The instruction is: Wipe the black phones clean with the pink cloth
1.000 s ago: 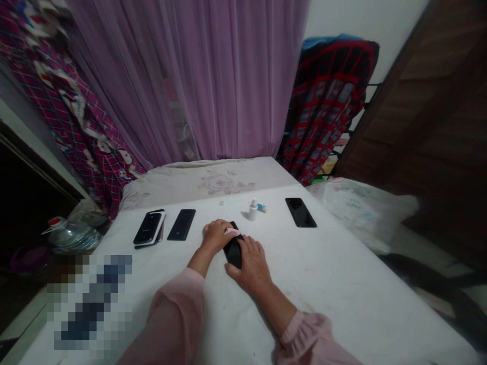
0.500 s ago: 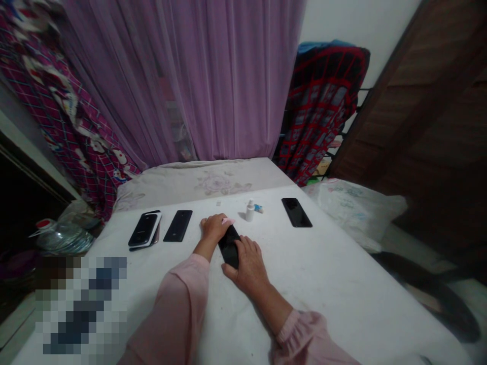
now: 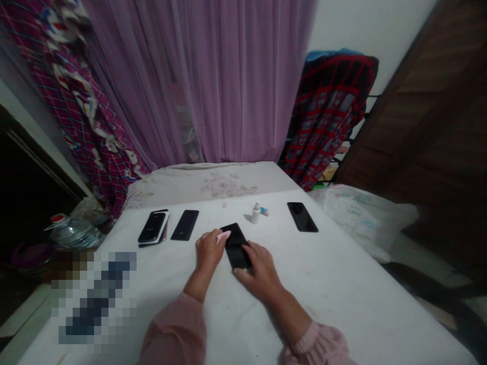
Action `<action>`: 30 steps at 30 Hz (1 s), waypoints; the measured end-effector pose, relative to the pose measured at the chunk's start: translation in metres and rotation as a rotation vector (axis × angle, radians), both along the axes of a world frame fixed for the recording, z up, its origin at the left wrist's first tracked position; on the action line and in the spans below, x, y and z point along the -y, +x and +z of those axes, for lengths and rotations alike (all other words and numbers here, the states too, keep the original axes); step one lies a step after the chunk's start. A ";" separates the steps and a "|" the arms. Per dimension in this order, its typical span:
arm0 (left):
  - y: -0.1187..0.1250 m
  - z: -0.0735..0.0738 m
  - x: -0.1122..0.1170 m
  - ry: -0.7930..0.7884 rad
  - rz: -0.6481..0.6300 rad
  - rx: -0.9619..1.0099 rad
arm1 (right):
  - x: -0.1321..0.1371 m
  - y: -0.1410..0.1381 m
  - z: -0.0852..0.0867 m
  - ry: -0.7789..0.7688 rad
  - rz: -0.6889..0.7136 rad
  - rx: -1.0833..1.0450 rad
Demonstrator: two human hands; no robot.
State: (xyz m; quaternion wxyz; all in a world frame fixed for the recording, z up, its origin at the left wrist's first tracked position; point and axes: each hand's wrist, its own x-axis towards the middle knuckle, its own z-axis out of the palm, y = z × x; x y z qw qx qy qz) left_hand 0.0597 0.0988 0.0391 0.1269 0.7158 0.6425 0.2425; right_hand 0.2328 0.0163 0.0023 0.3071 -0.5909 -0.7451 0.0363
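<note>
Around a black smartphone (image 3: 236, 246): left hand (image 3: 208, 249) pinching pink cloth (image 3: 223, 236), right hand (image 3: 259, 269) gripping edge

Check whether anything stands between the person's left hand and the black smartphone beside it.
Only the small pink object held in the left hand does: it lies between the fingers and the black smartphone, its tip reaching the phone's edge.

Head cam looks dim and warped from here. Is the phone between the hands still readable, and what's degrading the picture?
In the head view, the light is dim and flat; the wide lens bows the purple curtain and white bedsheet; a pixelated patch covers the lower left. The black smartphone between the left hand and right hand looks fairly sharp, without strong glare.
</note>
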 end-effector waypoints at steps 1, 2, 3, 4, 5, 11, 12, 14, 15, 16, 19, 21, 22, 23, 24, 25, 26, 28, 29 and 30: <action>0.001 -0.001 0.001 0.004 -0.014 0.014 | 0.004 0.003 0.003 -0.009 0.035 0.016; 0.002 -0.002 0.000 0.004 -0.029 0.029 | 0.008 0.005 0.006 -0.015 0.062 0.024; 0.004 -0.003 -0.002 0.001 -0.046 0.045 | 0.012 0.007 0.010 -0.021 0.084 0.020; 0.005 -0.004 -0.005 -0.005 -0.064 0.061 | 0.014 0.007 0.015 -0.029 0.108 0.008; 0.005 -0.004 -0.008 -0.012 -0.082 0.077 | 0.014 0.007 0.019 -0.042 0.135 -0.008; -0.008 0.000 -0.016 -0.016 -0.027 0.101 | -0.022 0.001 0.020 0.070 0.011 -0.075; -0.010 0.000 -0.012 -0.007 -0.003 0.089 | -0.031 0.000 0.016 0.088 -0.018 -0.061; -0.010 0.000 -0.003 0.005 0.030 0.063 | -0.045 -0.002 0.009 0.060 -0.005 -0.010; -0.009 -0.001 0.002 0.007 0.039 0.051 | -0.050 -0.003 0.006 0.028 0.016 0.014; -0.007 -0.002 0.007 0.007 0.045 0.040 | -0.053 -0.003 0.004 -0.006 0.037 0.031; 0.001 -0.002 0.016 0.013 0.039 0.009 | -0.056 -0.003 0.002 -0.062 0.043 0.054; 0.005 -0.001 0.017 0.021 0.030 -0.008 | -0.055 -0.003 0.005 -0.064 0.014 0.055; 0.006 0.001 0.015 0.025 0.023 -0.019 | -0.054 -0.003 0.007 -0.065 -0.003 0.054; 0.006 0.002 0.014 0.029 0.016 -0.037 | -0.053 -0.004 0.009 -0.069 -0.018 0.049; 0.007 0.004 0.011 0.033 0.010 -0.059 | -0.051 -0.005 0.011 -0.075 -0.031 0.042; 0.007 0.006 0.009 0.036 0.005 -0.083 | -0.050 -0.006 0.013 -0.081 -0.038 0.037; 0.008 0.007 0.006 0.039 0.002 -0.106 | -0.049 -0.007 0.014 -0.086 -0.042 0.035; 0.009 0.008 0.001 0.041 0.006 -0.133 | -0.046 -0.009 0.015 -0.088 -0.049 0.040; 0.009 0.008 -0.002 0.038 0.012 -0.136 | -0.044 -0.010 0.015 -0.088 -0.055 0.047; 0.010 0.008 -0.005 0.034 0.016 -0.137 | -0.043 -0.011 0.015 -0.086 -0.062 0.057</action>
